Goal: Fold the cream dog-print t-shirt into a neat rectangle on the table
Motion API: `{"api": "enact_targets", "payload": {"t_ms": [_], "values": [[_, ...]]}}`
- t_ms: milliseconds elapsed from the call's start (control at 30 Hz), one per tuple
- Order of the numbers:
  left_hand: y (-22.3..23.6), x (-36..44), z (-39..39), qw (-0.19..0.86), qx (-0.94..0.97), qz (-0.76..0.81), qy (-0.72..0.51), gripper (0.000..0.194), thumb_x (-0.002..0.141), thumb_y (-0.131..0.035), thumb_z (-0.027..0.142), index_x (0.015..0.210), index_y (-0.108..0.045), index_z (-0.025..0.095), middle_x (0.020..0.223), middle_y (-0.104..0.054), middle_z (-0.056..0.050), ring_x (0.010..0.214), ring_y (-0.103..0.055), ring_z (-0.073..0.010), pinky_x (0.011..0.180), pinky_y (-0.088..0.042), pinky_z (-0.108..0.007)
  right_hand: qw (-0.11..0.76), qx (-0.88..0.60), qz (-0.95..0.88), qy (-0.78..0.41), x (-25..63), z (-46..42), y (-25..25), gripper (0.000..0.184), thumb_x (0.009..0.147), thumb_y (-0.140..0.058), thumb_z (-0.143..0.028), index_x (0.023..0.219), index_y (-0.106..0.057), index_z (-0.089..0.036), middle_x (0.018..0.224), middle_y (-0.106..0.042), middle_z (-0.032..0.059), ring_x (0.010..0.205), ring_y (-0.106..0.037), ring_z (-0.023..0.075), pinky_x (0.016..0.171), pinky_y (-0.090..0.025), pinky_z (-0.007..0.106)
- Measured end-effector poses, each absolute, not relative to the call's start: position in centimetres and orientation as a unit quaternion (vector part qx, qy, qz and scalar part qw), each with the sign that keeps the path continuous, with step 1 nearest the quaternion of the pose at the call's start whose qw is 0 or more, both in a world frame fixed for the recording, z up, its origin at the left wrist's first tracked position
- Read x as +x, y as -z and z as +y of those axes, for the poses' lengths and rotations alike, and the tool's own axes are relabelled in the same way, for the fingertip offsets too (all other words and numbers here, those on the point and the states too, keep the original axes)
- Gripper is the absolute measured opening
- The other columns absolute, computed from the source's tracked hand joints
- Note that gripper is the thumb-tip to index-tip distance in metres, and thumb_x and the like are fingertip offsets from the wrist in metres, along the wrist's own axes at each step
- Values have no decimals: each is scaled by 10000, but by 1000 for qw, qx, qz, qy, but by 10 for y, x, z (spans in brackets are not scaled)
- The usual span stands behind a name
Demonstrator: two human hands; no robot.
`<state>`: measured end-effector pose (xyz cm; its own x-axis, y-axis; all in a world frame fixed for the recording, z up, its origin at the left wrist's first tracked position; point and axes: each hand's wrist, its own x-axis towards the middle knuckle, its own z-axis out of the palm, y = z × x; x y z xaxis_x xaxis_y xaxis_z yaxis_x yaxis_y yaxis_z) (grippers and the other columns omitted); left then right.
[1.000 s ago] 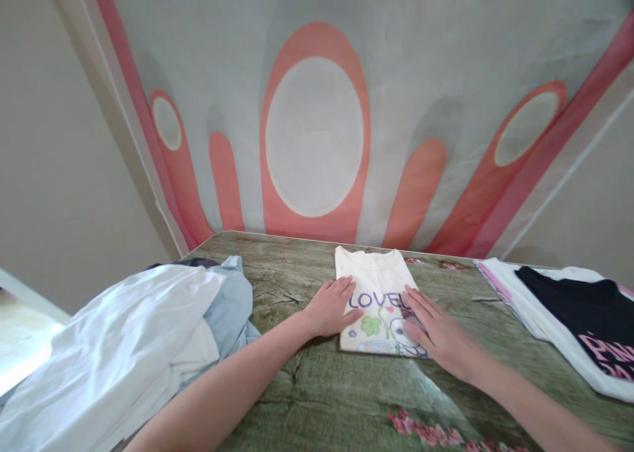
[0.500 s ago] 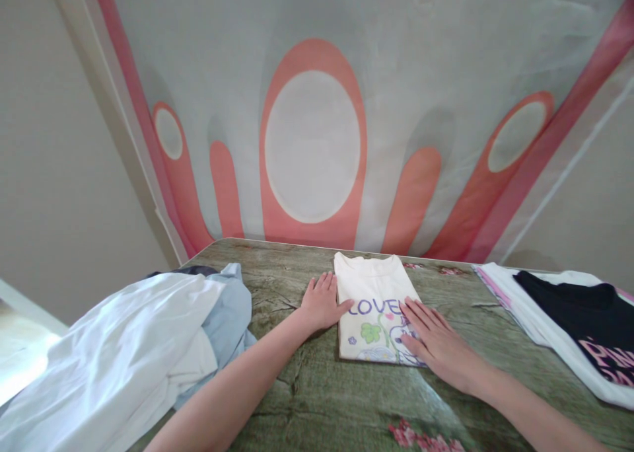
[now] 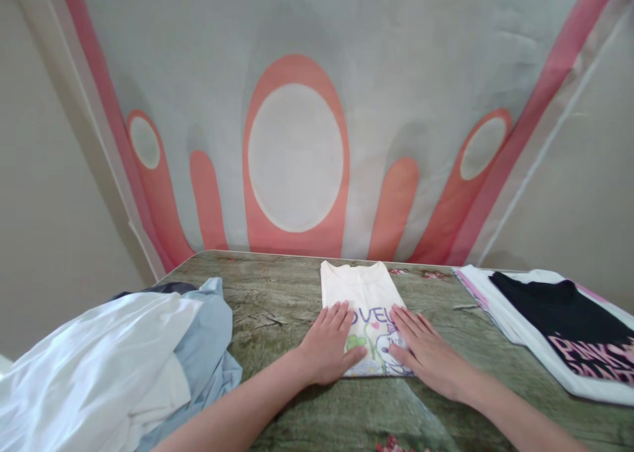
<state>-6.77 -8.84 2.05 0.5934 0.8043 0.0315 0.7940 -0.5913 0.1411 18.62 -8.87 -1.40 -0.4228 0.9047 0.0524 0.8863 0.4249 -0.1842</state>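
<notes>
A cream T-shirt (image 3: 359, 287), folded into a neat rectangle, lies flat on the table. Purple letters and a cartoon print with a green clover show on its front. My left hand (image 3: 331, 343) rests palm down over its left side, fingers stretched out, hiding part of the lettering. Over its right edge lies my right hand (image 3: 426, 351), flat too, with the fingers pointing away from me. Neither hand grips the cloth.
At the left is a loose heap of clothes, with a white garment (image 3: 99, 366) over a light blue one (image 3: 211, 346). To the right lie folded shirts, a black T-shirt (image 3: 559, 313) on top. The wood-patterned table (image 3: 267, 287) ends at a printed backdrop (image 3: 208, 62).
My left hand has moved from the shirt's left edge onto its front, nearer to me. The right hand stays by the right edge. The camera view has shifted slightly.
</notes>
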Motion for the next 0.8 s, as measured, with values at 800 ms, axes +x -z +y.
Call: {"api": "enact_targets", "payload": {"t_ms": [800], "values": [[-43,2,-56,30,905,424,-25,677,886,-64,577,1393,-228,160,1466,-176,-100,1349,-120,-237,1075,-124,-454,406,-575,-639,-310,250,-34,4,214,779,-477,-198,942,-601,-135,874,-665,87,766,-631,184,693,-513,317]]}}
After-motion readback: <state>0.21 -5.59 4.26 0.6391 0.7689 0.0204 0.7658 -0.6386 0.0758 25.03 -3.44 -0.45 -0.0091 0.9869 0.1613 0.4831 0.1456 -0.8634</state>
